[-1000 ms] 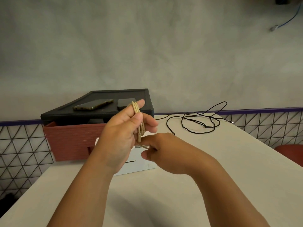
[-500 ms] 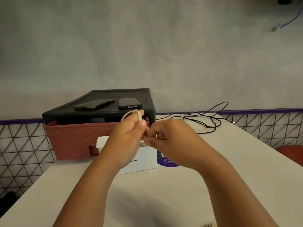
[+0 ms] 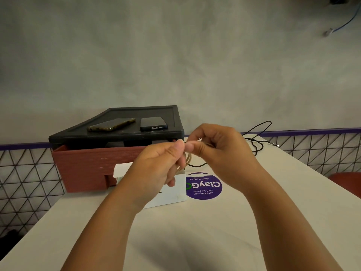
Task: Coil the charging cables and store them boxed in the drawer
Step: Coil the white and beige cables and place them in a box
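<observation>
- The coiled beige charging cable [image 3: 189, 160] is held in the air in front of the drawer unit, above the white box; only a few of its loops show between the two hands.
- The left hand [image 3: 156, 167] pinches the coil at its top between thumb and forefinger, with the other fingers curled beneath.
- The right hand [image 3: 220, 153] has its fingers curled in around the same cable, and its thumb tip meets the left thumb tip.
- A white box [image 3: 172, 194] stands on the table just in front of the drawer unit, touching or nearly touching the drawer's face.
- The red-brown drawer [image 3: 88, 167] is pulled partly out of the black drawer unit [image 3: 121, 136].
- Two phones lie on top of the unit: a gold-edged phone [image 3: 111, 124] and, beside it, a dark phone [image 3: 153, 123].
- A loose black cable [image 3: 270, 123] lies to the right of the unit, partly hidden behind the right hand.
- A round purple ClayGo sticker [image 3: 205, 189] is on the white table [image 3: 195, 241], right of the box and in front of the unit.
</observation>
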{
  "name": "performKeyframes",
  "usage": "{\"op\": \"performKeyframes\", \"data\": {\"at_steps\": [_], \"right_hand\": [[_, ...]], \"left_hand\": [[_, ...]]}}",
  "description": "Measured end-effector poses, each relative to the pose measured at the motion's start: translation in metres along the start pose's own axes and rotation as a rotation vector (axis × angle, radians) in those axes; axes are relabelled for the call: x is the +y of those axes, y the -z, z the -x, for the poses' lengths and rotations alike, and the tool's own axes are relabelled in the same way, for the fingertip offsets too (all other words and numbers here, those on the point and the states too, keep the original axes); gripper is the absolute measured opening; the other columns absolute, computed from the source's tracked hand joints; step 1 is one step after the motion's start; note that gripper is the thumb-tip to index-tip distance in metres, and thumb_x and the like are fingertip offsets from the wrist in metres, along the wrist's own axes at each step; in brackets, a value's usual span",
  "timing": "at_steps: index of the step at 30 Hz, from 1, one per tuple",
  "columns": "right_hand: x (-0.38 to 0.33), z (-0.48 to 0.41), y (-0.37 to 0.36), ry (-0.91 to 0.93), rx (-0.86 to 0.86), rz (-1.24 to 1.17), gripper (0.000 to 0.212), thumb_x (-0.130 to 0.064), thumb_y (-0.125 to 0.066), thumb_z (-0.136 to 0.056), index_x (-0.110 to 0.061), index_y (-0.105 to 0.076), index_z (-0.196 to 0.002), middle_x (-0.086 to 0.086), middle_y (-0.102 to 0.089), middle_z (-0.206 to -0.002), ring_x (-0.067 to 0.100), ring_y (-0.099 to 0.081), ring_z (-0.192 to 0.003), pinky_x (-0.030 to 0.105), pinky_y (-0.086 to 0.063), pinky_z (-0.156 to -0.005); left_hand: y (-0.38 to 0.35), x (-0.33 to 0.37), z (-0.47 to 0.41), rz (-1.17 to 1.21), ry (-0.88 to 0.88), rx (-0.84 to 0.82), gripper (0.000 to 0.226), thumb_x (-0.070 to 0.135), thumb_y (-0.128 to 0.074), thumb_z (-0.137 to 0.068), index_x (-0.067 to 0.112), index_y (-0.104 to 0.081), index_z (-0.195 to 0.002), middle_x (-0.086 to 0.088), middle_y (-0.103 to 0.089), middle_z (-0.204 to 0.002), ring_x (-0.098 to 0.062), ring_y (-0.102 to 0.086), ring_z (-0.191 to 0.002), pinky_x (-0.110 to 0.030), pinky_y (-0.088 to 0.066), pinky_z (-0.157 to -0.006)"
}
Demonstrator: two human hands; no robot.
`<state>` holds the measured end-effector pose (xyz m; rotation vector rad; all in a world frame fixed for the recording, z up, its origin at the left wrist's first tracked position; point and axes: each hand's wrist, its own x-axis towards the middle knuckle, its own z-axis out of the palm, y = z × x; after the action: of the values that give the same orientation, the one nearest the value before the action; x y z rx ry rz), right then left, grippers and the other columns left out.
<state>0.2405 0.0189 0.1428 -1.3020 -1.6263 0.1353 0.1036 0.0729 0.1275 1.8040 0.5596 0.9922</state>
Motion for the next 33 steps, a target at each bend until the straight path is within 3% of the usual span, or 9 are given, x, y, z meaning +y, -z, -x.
{"op": "performKeyframes", "data": {"at_steps": [5,9,12,15,19,24,27,29,33], "right_hand": [[-0.002,0.000,0.000,-0.029,-0.114,-0.079,0.027,-0.030,-0.046,-0.095,-0.031,-0.057,-0.070,-0.028,-0.052,-0.047,-0.012,-0.051,-0.052,0.003,-0.034,-0.050],[0.000,0.001,-0.004,-0.084,-0.133,-0.165,0.038,-0.034,-0.039,-0.095,-0.034,-0.050,-0.058,-0.019,-0.046,-0.042,-0.003,-0.044,-0.042,0.007,-0.031,-0.046],[0.005,0.001,-0.007,-0.118,-0.148,-0.227,0.037,-0.044,-0.038,-0.090,-0.026,-0.055,-0.063,-0.012,-0.038,-0.044,0.002,-0.033,-0.039,0.009,-0.026,-0.042],[0.007,0.000,-0.004,-0.147,-0.193,-0.340,0.038,-0.039,-0.040,-0.092,-0.011,-0.061,-0.076,-0.010,-0.036,-0.048,0.002,-0.030,-0.039,0.010,-0.026,-0.041],[0.002,0.002,-0.003,-0.147,-0.228,-0.434,0.029,-0.047,-0.046,-0.081,-0.028,-0.061,-0.064,-0.007,-0.037,-0.050,0.002,-0.030,-0.039,0.012,-0.026,-0.041],[0.000,0.001,-0.006,-0.145,-0.209,-0.312,0.026,-0.030,-0.048,-0.094,-0.021,-0.058,-0.071,-0.014,-0.046,-0.043,0.000,-0.042,-0.040,0.007,-0.032,-0.045],[0.005,0.000,-0.009,-0.101,-0.224,-0.090,0.022,-0.029,-0.049,-0.095,-0.015,-0.062,-0.083,-0.005,-0.061,-0.066,0.012,-0.055,-0.063,0.028,-0.048,-0.064],[0.007,0.000,-0.012,-0.077,-0.241,0.020,0.020,-0.026,-0.045,-0.096,-0.016,-0.062,-0.089,0.002,-0.065,-0.082,0.019,-0.060,-0.078,0.037,-0.050,-0.076],[0.008,0.001,-0.014,-0.089,-0.283,0.170,0.016,-0.020,-0.042,-0.098,-0.029,-0.056,-0.097,-0.009,-0.062,-0.088,0.008,-0.057,-0.082,0.023,-0.045,-0.074]], "left_hand": [[0.002,0.001,-0.001,0.332,0.026,-0.039,0.043,0.047,-0.052,-0.082,0.022,-0.051,-0.046,0.009,-0.023,-0.038,-0.006,-0.021,-0.033,-0.020,-0.036,-0.042],[0.000,0.007,-0.002,0.580,0.055,-0.015,0.045,0.045,-0.046,-0.082,0.019,-0.048,-0.046,0.010,-0.022,-0.038,-0.004,-0.020,-0.031,-0.018,-0.034,-0.038],[-0.003,0.007,-0.002,0.668,0.067,-0.024,0.041,0.043,-0.043,-0.079,0.018,-0.047,-0.047,0.009,-0.022,-0.039,-0.003,-0.020,-0.031,-0.018,-0.036,-0.039],[-0.002,0.008,-0.001,0.731,0.085,-0.044,0.042,0.042,-0.042,-0.080,0.017,-0.047,-0.048,0.008,-0.022,-0.039,-0.003,-0.021,-0.030,-0.017,-0.037,-0.039],[0.000,0.009,-0.001,0.684,0.090,-0.025,0.041,0.043,-0.043,-0.080,0.017,-0.046,-0.048,0.008,-0.022,-0.040,-0.002,-0.020,-0.030,-0.016,-0.032,-0.036],[0.002,0.006,-0.004,0.702,0.093,-0.006,0.040,0.042,-0.043,-0.080,0.016,-0.046,-0.049,0.005,-0.030,-0.042,-0.003,-0.024,-0.030,-0.018,-0.036,-0.038],[0.002,0.004,-0.005,0.710,0.085,-0.028,0.040,0.040,-0.043,-0.081,0.017,-0.049,-0.049,0.002,-0.039,-0.047,-0.005,-0.031,-0.035,-0.018,-0.041,-0.042],[0.004,0.003,-0.004,0.694,0.093,-0.070,0.039,0.037,-0.043,-0.081,0.016,-0.053,-0.049,0.000,-0.045,-0.051,-0.007,-0.036,-0.038,-0.019,-0.043,-0.045],[0.010,0.003,-0.001,0.614,0.139,-0.150,0.037,0.030,-0.043,-0.081,0.013,-0.062,-0.054,-0.004,-0.049,-0.051,-0.011,-0.042,-0.041,-0.025,-0.050,-0.052]]}}
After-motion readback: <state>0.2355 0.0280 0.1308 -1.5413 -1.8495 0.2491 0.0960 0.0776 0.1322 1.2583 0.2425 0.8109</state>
